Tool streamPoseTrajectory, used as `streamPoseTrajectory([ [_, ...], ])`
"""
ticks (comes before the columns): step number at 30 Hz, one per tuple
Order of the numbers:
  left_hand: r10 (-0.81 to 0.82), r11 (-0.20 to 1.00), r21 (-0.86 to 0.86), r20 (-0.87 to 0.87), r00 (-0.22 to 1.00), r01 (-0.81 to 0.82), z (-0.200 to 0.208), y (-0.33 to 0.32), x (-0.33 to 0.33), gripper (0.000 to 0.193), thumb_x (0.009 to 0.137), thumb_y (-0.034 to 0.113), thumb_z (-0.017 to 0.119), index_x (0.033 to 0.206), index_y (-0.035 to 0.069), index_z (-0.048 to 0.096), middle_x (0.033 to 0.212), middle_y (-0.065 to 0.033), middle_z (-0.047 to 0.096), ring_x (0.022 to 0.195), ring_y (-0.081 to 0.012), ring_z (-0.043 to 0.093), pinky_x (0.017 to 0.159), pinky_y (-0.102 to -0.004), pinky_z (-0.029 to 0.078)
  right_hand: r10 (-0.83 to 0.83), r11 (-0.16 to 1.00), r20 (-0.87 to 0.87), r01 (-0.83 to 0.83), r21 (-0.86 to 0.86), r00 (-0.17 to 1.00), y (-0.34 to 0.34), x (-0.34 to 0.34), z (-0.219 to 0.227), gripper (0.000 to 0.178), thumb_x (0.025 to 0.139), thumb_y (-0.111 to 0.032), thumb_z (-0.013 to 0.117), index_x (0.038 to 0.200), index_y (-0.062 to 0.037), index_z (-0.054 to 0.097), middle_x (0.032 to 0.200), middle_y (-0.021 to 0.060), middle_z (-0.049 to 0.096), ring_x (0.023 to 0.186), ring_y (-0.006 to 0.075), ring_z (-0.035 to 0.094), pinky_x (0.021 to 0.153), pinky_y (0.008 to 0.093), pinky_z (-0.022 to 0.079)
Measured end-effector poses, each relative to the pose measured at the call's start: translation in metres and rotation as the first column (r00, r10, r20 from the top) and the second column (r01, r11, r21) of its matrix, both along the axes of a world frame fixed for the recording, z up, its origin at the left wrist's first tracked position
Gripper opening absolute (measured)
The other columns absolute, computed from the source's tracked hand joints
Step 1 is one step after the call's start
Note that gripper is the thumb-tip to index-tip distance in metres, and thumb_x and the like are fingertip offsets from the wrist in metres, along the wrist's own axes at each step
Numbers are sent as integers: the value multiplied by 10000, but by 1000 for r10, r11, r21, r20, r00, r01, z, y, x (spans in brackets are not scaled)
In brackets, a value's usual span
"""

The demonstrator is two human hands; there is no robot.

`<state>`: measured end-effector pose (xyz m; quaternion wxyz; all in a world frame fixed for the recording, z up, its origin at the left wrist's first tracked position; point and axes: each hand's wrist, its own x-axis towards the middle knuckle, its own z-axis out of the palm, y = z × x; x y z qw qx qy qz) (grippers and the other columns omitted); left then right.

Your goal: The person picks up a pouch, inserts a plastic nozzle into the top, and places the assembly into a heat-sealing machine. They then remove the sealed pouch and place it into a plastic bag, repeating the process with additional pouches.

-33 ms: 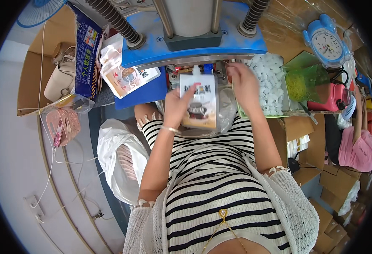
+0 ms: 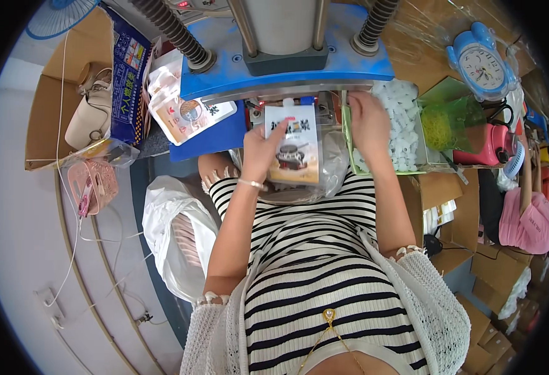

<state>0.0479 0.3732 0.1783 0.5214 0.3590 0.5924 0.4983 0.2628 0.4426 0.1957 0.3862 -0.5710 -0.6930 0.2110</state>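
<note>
My left hand point(image 2: 261, 150) grips a white spouted pouch point(image 2: 301, 164) by its left edge, thumb across the front. The pouch has dark print, a picture of a pan and a tan lower band. It hangs upright below the blue press point(image 2: 287, 70), spout toward the machine. My right hand point(image 2: 371, 125) is over the left part of a green-edged box of small white plastic pieces point(image 2: 399, 122). Its fingers are bent together; what they hold, if anything, is hidden. Clear plastic point(image 2: 336, 159) lies behind the pouch, above my lap.
Printed pouches point(image 2: 190, 119) are stacked on a blue board point(image 2: 224, 134) at the left. A white plastic bag point(image 2: 168, 219) stands by my left arm. A blue alarm clock point(image 2: 484, 65) and a pink appliance point(image 2: 484, 145) are at the right. Another person's pink sleeve point(image 2: 528, 222) shows farther right.
My right hand has shifted slightly right, from beside the press to over the box of white pieces. The pouch in my left hand has moved only slightly.
</note>
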Motion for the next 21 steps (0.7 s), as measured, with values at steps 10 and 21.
streamPoseTrajectory([
  [10, 282, 958, 286, -955, -90, -37, 27, -1, -56, 492, 853, 348, 705, 1186, -3, 613, 1179, -181, 640, 995, -362, 636, 815, -391, 524, -168, 956, 431, 41, 289, 887, 15, 27, -8, 245, 796, -47, 633, 1038, -17, 611, 963, 124, 652, 818, 276, 615, 738, 390, 503],
  [21, 359, 899, 409, -892, 274, 156, 20, -49, -67, 172, 843, 142, 701, 986, 55, 657, 907, -112, 637, 802, -295, 619, 726, -393, 489, -157, 916, -685, -154, -370, 712, -28, 12, 13, 169, 937, -107, 599, 1073, -7, 599, 966, 27, 611, 853, 120, 579, 787, 278, 484],
])
